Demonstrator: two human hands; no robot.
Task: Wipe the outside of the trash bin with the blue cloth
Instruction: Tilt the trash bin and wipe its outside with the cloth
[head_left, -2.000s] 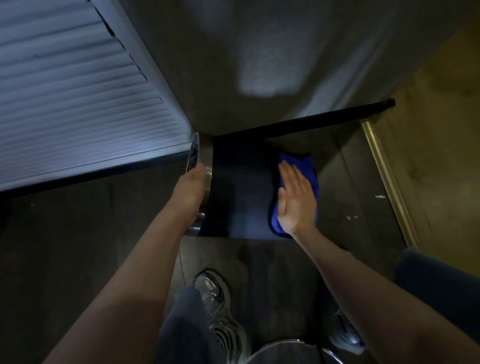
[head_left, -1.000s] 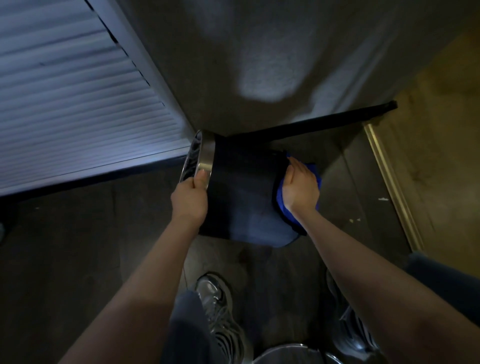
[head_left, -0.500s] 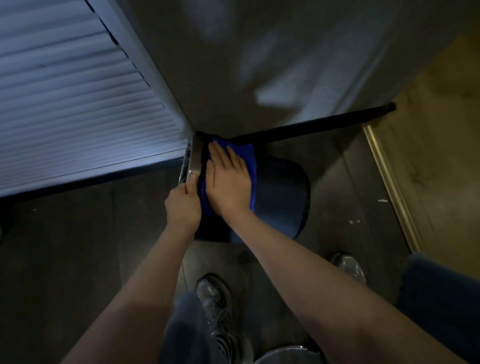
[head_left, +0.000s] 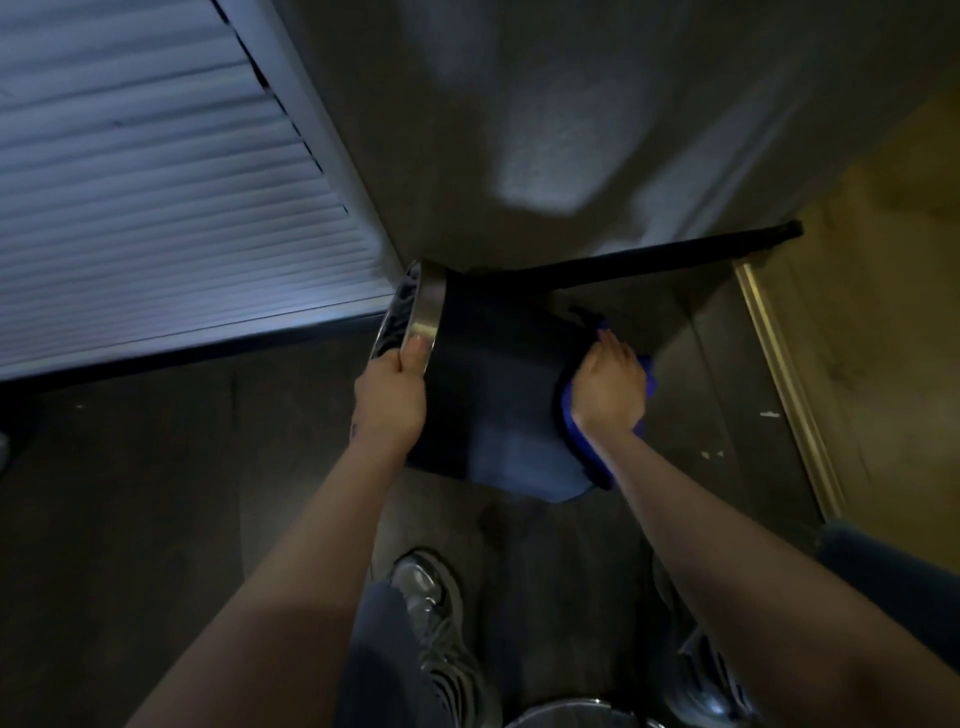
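Footwear occupied the bottom centre of the frame: one grey shoe (head_left: 431, 618) on the dark floor (head_left: 156, 519), with a metal rim (head_left: 566, 714) at the bottom edge. Mid-frame, the trash bin (head_left: 498, 395) lay tipped on its side, long axis running from upper left to lower right, mouth toward the upper left, base toward the lower right. Body was dark and matte, with a bluish sheen on its lower part; a shiny steel band (head_left: 423, 317) ringed the mouth. Left hand (head_left: 389, 395) grasped that band, thumb on its outer face, fingers curled over the rim. Right hand (head_left: 610, 387) pressed the blue cloth (head_left: 576, 441) against the bin's base end, fingers curved over the cloth. Beyond stood a louvred door (head_left: 156, 208) at upper left and a grey wall (head_left: 571, 130) with a black baseboard (head_left: 649, 260).
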